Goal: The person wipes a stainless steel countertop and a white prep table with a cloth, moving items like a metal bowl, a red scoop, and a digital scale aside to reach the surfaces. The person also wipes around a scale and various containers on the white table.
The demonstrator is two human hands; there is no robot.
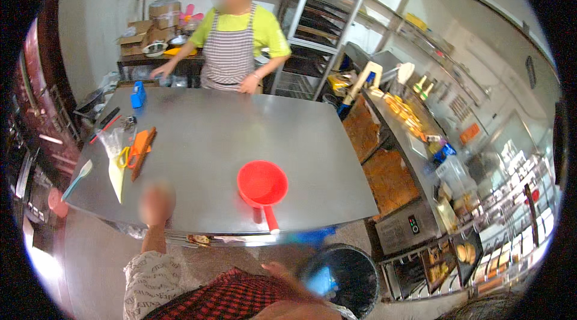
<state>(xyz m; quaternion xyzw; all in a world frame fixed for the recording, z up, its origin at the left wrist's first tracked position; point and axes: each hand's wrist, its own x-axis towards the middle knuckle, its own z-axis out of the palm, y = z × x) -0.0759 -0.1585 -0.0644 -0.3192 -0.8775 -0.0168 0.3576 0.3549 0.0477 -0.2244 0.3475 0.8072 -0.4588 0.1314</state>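
Note:
My left hand [157,203] is over the near left edge of the steel table [203,139]; it is blurred, so its fingers and anything in it cannot be made out. My right hand [276,269] hangs low in front of the table, near the black bin, its fingers partly seen and no object visible in it. A red plastic dipper [262,182] stands on the table near the front edge, its handle pointing towards me. Beyond my left hand lie a piping bag [115,171] with pale yellow filling, yellow-handled scissors [122,157], an orange scraper [140,142] and a brown stick [144,154].
A pale blue spatula [77,179] and a blue tape dispenser [138,94] are on the table's left. A person in a striped apron [229,49] stands across it. A black bin [356,279] stands at the near right, beside a counter [408,157] and bread racks.

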